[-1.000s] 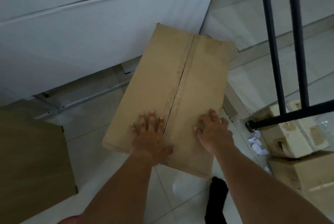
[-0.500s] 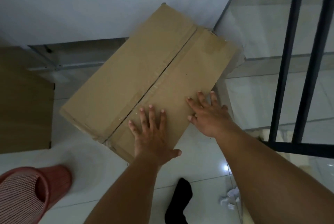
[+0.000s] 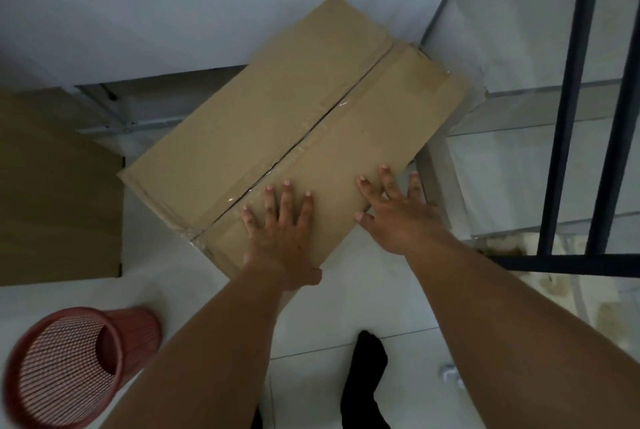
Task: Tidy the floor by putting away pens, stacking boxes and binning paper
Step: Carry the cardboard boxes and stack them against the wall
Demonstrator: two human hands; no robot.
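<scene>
Lying under both flat hands (image 3: 277, 234) (image 3: 398, 217): box (image 3: 294, 123)

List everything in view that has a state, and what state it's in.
cardboard box: closed, taped seam, lying flat
left hand: open, palm flat on box
right hand: open, spread over box's edge
red basket: tipped on its side

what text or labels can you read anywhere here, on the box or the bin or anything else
None: no readable text shows anywhere in the head view.
cardboard box: plain brown top with clear tape along the seam, no print or label visible.
red mesh bin: no markings seen.
left hand and right hand lie flat on the box and could cover a small mark; cannot tell.
</scene>
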